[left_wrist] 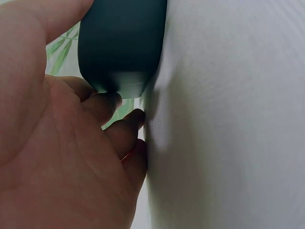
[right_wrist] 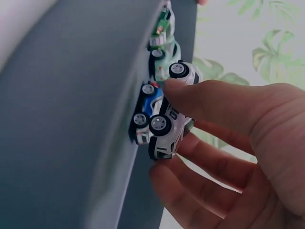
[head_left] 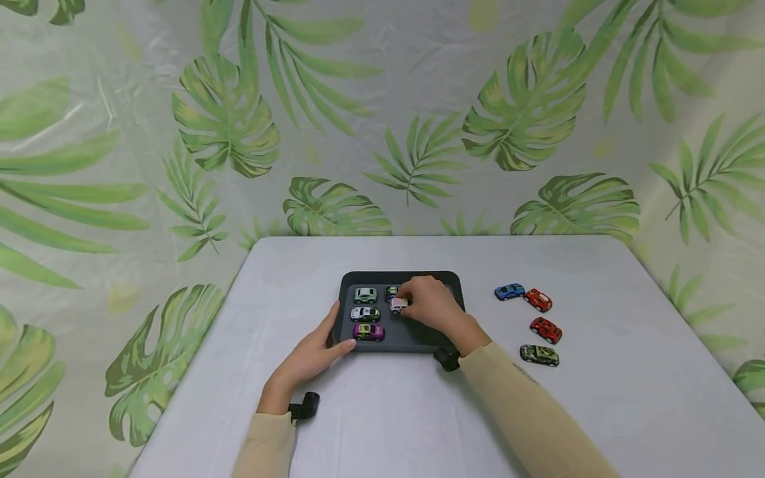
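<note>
A dark grey tray point(head_left: 418, 337) lies on the white table. At its left end my left hand point(head_left: 313, 355) holds the near corner, thumb on the near rim and fingers along the side; the left wrist view shows fingertips against the tray wall point(left_wrist: 124, 47). My right hand point(head_left: 433, 304) pinches a white toy car point(right_wrist: 177, 128) between thumb and fingers, close over the tray. Beside it in the tray is a blue-and-white toy car point(right_wrist: 151, 102). A mint-green car point(head_left: 366, 296), a white-and-black car point(head_left: 364, 315) and a purple-and-yellow car point(head_left: 368, 332) form a column at the tray's left.
To the right of the tray, on the table point(head_left: 382, 425), lie a blue toy car point(head_left: 509, 291), a red one point(head_left: 538, 300), another red one point(head_left: 546, 330) and a camouflage-green one point(head_left: 540, 355). Behind the table hangs a leaf-patterned curtain point(head_left: 418, 79).
</note>
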{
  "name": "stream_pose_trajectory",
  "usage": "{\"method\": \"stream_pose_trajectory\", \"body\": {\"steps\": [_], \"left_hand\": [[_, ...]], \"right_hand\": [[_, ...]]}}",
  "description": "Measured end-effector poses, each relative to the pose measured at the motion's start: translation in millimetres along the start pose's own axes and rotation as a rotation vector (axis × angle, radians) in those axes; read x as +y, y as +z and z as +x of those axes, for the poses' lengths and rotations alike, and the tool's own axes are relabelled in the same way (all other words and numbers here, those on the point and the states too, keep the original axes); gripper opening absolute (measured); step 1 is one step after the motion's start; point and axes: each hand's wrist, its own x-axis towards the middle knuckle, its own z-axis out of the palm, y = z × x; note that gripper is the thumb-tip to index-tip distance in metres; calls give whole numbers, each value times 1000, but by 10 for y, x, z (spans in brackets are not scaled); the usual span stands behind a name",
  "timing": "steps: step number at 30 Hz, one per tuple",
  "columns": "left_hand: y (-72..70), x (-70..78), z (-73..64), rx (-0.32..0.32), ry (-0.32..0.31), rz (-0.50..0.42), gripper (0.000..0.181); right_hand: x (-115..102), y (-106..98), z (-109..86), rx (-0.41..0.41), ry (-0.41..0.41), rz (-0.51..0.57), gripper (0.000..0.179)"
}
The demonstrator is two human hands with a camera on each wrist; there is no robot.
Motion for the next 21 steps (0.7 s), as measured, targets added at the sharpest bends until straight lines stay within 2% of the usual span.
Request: {"method": "stream_pose_trajectory", "body": {"steps": [12, 21], "left_hand": [[19, -29, 13, -1, -2, -3, 96], [20, -53, 34, 2, -1, 13, 96]], "right_hand": [[-75, 90, 38, -32, 0, -53, 26], [-55, 115, 60, -71, 6, -100, 26]]}}
